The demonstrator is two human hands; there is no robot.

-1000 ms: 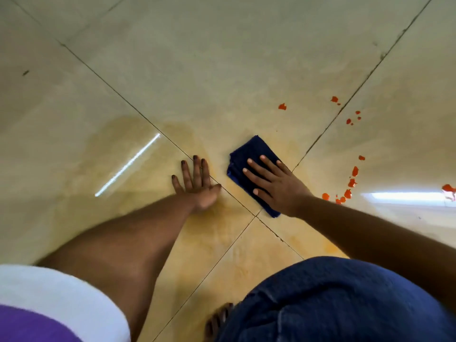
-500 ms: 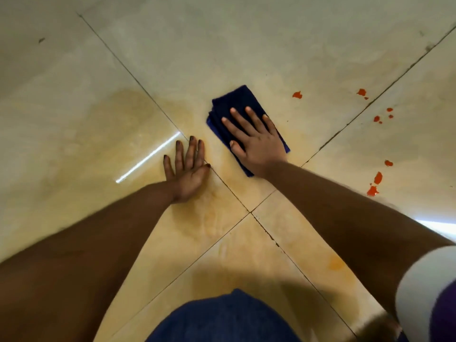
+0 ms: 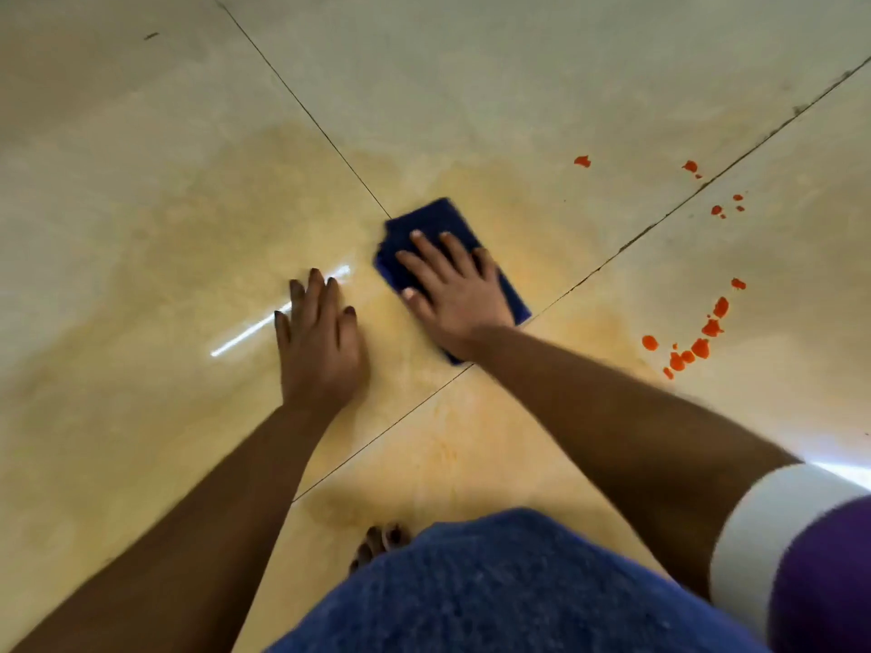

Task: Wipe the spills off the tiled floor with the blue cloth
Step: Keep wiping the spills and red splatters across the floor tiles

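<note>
A folded dark blue cloth (image 3: 431,221) lies flat on the cream tiled floor (image 3: 518,77), just beside where the tile joints cross. My right hand (image 3: 455,287) presses down on the cloth with fingers spread, covering most of it. My left hand (image 3: 318,346) rests flat on the tile to the left, palm down, holding nothing. Orange-red spill blobs (image 3: 697,346) are clustered to the right of the cloth, and smaller red drops (image 3: 582,161) lie farther back. A yellowish smeared film (image 3: 542,228) covers the tiles around my hands.
My knee in blue denim (image 3: 495,591) fills the bottom of the view, with bare toes (image 3: 377,544) showing beside it. Dark grout lines (image 3: 660,223) run diagonally across the floor. A light reflection (image 3: 245,334) streaks the tile beside my left hand.
My right hand pushed the cloth away from me, then drew it back toward the tile joint. My left hand has stayed planted on the floor. The view has shifted with my head.
</note>
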